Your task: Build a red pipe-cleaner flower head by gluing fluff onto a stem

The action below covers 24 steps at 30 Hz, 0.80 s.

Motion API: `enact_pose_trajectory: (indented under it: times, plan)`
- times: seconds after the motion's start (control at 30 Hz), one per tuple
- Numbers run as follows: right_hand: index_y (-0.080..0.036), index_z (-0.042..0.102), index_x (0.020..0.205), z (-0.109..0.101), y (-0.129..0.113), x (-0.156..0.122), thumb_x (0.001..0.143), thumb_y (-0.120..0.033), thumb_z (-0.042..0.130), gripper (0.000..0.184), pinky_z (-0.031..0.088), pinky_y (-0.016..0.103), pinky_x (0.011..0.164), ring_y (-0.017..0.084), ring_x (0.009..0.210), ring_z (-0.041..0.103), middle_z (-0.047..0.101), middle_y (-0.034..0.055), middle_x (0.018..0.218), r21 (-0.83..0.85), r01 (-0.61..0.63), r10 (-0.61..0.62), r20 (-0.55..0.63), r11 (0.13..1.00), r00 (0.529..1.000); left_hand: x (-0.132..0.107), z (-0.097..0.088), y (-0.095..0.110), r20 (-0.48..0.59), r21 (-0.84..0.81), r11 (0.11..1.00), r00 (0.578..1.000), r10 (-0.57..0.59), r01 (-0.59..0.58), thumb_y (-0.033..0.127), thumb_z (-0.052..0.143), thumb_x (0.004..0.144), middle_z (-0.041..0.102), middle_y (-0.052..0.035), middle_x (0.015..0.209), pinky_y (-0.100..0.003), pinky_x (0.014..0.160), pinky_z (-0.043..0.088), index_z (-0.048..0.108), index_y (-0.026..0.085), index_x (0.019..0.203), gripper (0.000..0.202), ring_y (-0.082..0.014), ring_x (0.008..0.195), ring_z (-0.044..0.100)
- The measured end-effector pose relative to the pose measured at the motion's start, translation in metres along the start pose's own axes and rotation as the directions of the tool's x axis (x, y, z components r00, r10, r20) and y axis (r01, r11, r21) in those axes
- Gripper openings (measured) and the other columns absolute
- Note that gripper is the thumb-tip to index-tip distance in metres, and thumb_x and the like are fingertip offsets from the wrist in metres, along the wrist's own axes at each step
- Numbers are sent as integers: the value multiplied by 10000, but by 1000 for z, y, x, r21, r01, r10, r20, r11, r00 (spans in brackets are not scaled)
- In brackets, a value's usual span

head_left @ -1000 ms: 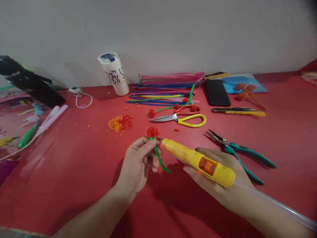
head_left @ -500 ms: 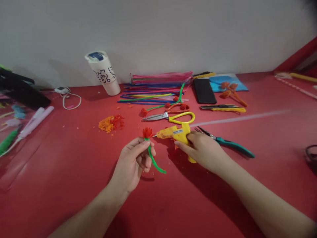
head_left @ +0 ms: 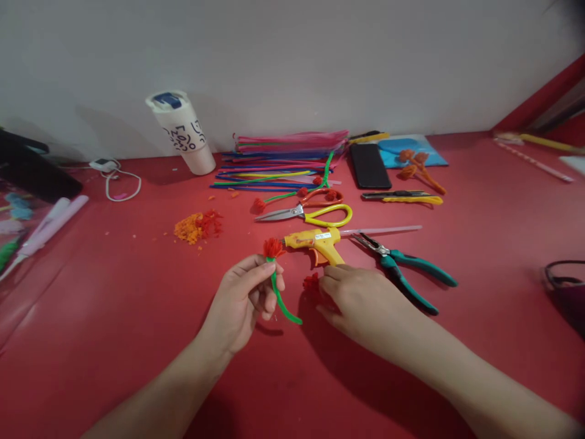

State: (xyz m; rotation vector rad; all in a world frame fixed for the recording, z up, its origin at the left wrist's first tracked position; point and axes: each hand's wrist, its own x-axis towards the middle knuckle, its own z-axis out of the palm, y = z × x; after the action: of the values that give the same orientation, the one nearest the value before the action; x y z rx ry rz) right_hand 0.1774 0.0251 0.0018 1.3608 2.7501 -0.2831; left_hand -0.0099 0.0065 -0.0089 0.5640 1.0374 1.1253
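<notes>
My left hand pinches a small flower made of a red fuzzy tuft on a bent green pipe-cleaner stem, holding it upright over the red table. My right hand rests low on the table, fingertips pinched at a small red fuzzy tuft. The yellow glue gun lies on the table just beyond my right hand, nozzle pointing left toward the flower, with a clear glue stick sticking out to the right.
Yellow-handled scissors, green-handled pliers, a utility knife, a black phone, a stack of coloured pipe cleaners, a white cup, a pile of orange and red trimmings, orange flowers, glasses at right.
My right hand has laid the glue gun down on the table and let go of it. It has moved nearer me onto the loose red tuft. The left hand still holds the flower.
</notes>
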Motion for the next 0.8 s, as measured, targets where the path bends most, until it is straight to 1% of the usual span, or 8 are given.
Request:
enact_pose_trajectory:
  times: [0.1,0.3,0.37,0.43,0.57,0.63,0.7,0.8]
  plan:
    - [-147,657,776,5,-3,5,830,-244,563,146,332,301,558,209,685,620,663,79,745,-30,-60,58,-72,998,996,0,0,0,7,9,1000,1000,-2,2,236,656,747,640,26,587,-96,304,339,635,137,695,114,-13,329,470]
    - [-155,622,716,13,-1,7,769,-54,505,163,294,287,543,180,654,584,647,68,720,-26,-9,6,-130,1000,992,-2,0,0,17,-2,1000,1000,-10,10,232,653,754,640,25,577,-89,305,336,640,135,689,117,-9,322,471]
    - [-164,587,689,10,-1,5,725,-50,504,146,285,278,533,166,619,560,622,52,694,53,-18,26,-161,998,987,-2,0,0,16,-2,1000,1000,-12,12,231,653,752,639,24,576,-92,305,337,640,135,689,116,-12,324,474]
    - [-178,542,675,6,-1,4,670,-37,509,145,281,256,514,136,558,519,586,13,646,185,-33,65,-167,982,984,-1,0,-1,14,-2,1000,1000,-10,10,233,656,745,639,23,577,-95,303,336,641,135,696,112,-14,326,473]
    - [-189,540,769,0,0,4,650,-3,491,225,304,216,487,103,486,477,556,-40,593,418,-77,142,-127,905,982,0,1,-1,9,12,1000,1000,-11,11,249,664,733,638,23,575,-99,303,336,639,137,705,119,-16,324,467]
    - [-189,584,847,-1,2,5,684,0,478,271,356,214,520,111,532,526,621,-20,666,497,-54,130,-120,866,984,0,1,0,2,26,1000,1000,-11,11,259,669,727,635,23,574,-100,302,330,634,136,701,130,-15,322,461]
    - [-193,625,892,-2,3,6,726,-5,463,299,417,225,604,127,646,593,681,10,785,566,-15,106,-128,824,986,-1,1,0,2,33,999,1000,-12,12,264,672,726,632,24,575,-100,302,326,633,136,701,136,-13,323,459]
    - [-193,654,848,-3,3,5,777,-54,464,246,461,249,685,149,748,638,704,25,820,663,-15,126,-120,749,985,-2,1,1,14,23,999,1000,-22,21,259,669,731,631,28,576,-98,303,328,633,136,699,132,-11,324,460]
